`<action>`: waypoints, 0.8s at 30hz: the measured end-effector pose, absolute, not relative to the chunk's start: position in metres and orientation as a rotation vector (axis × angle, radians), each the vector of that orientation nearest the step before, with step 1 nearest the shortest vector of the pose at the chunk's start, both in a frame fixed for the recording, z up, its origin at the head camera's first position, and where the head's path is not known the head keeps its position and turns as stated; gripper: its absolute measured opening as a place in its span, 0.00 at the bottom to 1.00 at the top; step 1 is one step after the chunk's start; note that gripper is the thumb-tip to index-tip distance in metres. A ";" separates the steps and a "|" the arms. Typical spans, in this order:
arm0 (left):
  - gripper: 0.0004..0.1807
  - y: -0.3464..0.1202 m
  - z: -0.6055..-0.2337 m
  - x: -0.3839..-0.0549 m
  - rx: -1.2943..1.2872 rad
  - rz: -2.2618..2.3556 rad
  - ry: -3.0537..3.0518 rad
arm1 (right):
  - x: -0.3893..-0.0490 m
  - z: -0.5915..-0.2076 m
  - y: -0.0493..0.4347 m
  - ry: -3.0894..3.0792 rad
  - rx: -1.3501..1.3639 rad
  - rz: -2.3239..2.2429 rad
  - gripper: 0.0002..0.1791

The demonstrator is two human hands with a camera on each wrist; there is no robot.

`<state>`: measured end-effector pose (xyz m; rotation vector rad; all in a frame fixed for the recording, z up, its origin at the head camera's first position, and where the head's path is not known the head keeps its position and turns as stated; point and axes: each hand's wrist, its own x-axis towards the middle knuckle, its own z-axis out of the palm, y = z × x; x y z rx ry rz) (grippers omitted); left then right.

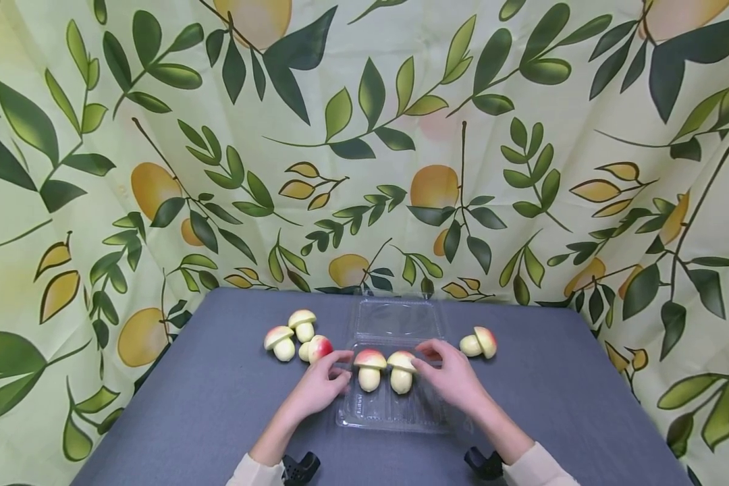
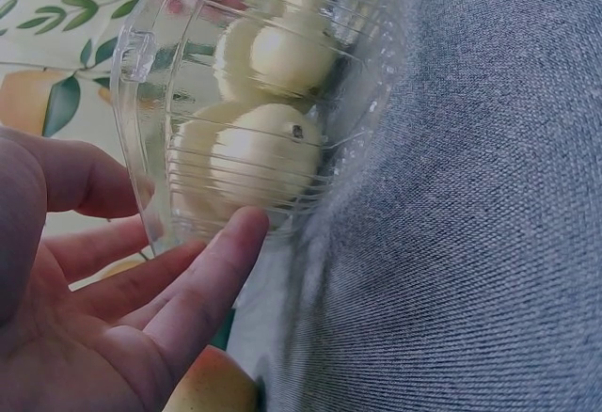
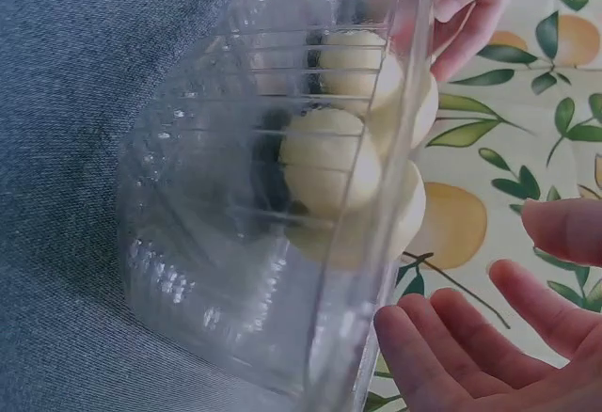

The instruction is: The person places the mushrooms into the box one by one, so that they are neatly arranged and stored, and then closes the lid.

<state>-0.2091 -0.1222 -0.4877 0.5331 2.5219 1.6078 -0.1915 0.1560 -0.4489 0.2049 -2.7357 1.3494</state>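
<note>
A clear plastic clamshell box (image 1: 401,422) lies with its lid (image 1: 397,317) folded back. Inside it, side by side, lie two toy mushrooms with red-tinted cream caps, a left mushroom (image 1: 369,379) and a right mushroom (image 1: 401,381). My left hand (image 1: 322,386) is at the box's left side, fingers loosely extended; in the left wrist view a fingertip (image 2: 249,224) is right at the ribbed wall. Over the right side is my right hand (image 1: 452,378), its fingertips close to the right mushroom's cap in the head view. The right wrist view shows those fingers (image 3: 404,337) relaxed beside the rim, gripping nothing.
On the grey cloth-covered table (image 1: 219,412), several more toy mushrooms lie left of the box, among them an upper one (image 1: 304,324). Another mushroom (image 1: 480,343) lies on its side to the right. A leaf-and-fruit patterned curtain (image 1: 364,169) hangs behind the table.
</note>
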 end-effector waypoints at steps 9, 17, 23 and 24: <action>0.23 -0.123 -0.488 -0.209 0.528 1.618 2.512 | -0.187 -0.444 0.163 -2.720 0.230 1.362 0.13; 0.23 -0.122 -0.489 -0.209 0.530 1.628 2.506 | -0.190 -0.438 0.179 -2.742 0.227 1.285 0.12; 0.23 -0.122 -0.489 -0.209 0.533 1.620 2.512 | -0.191 -0.432 0.191 -2.739 0.221 1.214 0.15; 0.23 -0.122 -0.489 -0.209 0.532 1.618 2.513 | -0.192 -0.431 0.193 -2.736 0.217 1.205 0.15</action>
